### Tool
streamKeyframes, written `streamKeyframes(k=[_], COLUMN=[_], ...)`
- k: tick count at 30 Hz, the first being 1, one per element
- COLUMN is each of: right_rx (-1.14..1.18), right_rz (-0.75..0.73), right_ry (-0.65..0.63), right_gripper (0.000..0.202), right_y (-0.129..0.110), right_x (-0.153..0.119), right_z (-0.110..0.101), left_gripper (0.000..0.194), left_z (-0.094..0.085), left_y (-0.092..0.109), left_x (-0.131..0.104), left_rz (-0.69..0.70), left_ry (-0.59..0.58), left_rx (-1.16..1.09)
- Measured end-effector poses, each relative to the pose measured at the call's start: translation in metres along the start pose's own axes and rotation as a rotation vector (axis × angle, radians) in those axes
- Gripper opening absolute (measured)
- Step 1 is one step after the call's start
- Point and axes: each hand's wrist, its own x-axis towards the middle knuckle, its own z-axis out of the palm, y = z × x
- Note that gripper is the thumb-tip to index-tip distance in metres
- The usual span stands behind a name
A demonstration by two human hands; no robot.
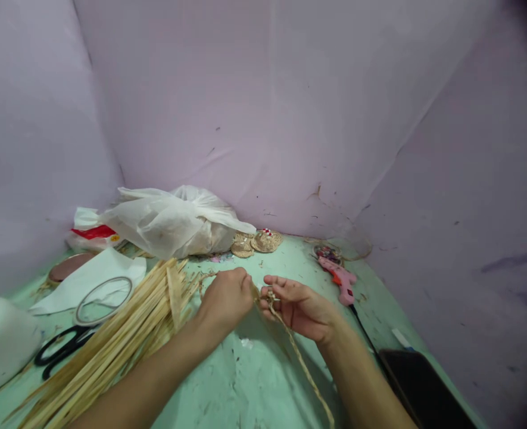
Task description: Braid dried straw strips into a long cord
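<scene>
My left hand (pixel 228 301) is closed in a fist around straw strands, and a thin loop of them shows behind its knuckles. Palm up, my right hand (pixel 301 307) has its fingers loosely curled about a braided straw cord (pixel 299 359). A small knotted or looped bit of the cord sits at the right fingertips. From there the cord hangs down toward the front edge of the view. Under my left forearm lies a bundle of flat dry straw strips (pixel 111 339). The fingers of my left hand are partly hidden.
Black-handled scissors (pixel 60 351), a metal ring (pixel 82 310) and a white container (pixel 4 345) are at left. A white plastic bag (pixel 178 220) and small woven straw hats (pixel 267 241) lie along the wall. At right are a pink glue gun (pixel 341 280) and a black flat object (pixel 424 387).
</scene>
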Motion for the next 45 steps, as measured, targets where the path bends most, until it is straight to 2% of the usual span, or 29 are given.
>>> streamKeyframes(k=[3,5,9,13,18,22,25,29,34,36,39,42,45], right_rx=[-0.11,-0.215,-0.45,-0.518,-0.646,-0.799,-0.893,-0.837,-0.616,-0.589,-0.67,-0.829,-1.108], right_rz=[-0.079,-0.068,0.031,-0.025,-0.153,-0.215,-0.242,-0.319,-0.273,-0.256,-0.275,-0.337,-0.322], right_ry=[0.074,0.09,0.01,-0.022,0.159,0.289,0.325,0.286,0.083,0.081,0.171,0.228,0.29], right_gripper=[0.029,0.026,0.018,0.019,0.005,0.008,0.007,0.006,0.016,0.02,0.019,0.021,0.02], right_y=[0.007,0.01,0.016,0.02,0.027,0.033,0.037,0.034,0.018,0.011,0.004,0.003,0.002], right_x=[0.001,0.001,0.001,0.003,0.015,0.026,0.03,0.027,0.013,0.007,0.001,0.002,0.004], right_z=[0.004,0.008,0.012,0.012,0.013,0.011,0.009,0.009,0.011,0.009,0.002,-0.009,-0.026], left_gripper=[0.028,0.028,0.029,0.03,0.031,0.032,0.033,0.032,0.03,0.031,0.032,0.031,0.028], left_z=[-0.005,-0.008,-0.012,-0.011,-0.01,-0.009,-0.008,-0.008,-0.008,-0.007,-0.007,-0.01,-0.021], left_y=[-0.002,-0.003,-0.006,-0.009,-0.01,-0.009,-0.009,-0.017,-0.033,-0.036,-0.039,-0.043,-0.045], left_x=[0.002,0.003,0.005,0.006,0.006,0.004,0.002,0.005,0.015,0.018,0.021,0.023,0.027], left_rz=[0.022,0.033,0.005,-0.012,-0.029,-0.032,-0.029,-0.055,-0.151,-0.154,-0.119,-0.14,-0.243], left_ry=[0.041,0.064,0.09,0.098,0.075,0.075,0.066,0.078,0.131,0.157,0.2,0.287,0.444], left_rx=[0.028,0.033,0.074,0.137,0.244,0.337,0.356,0.375,0.401,0.367,0.245,0.073,-0.258])
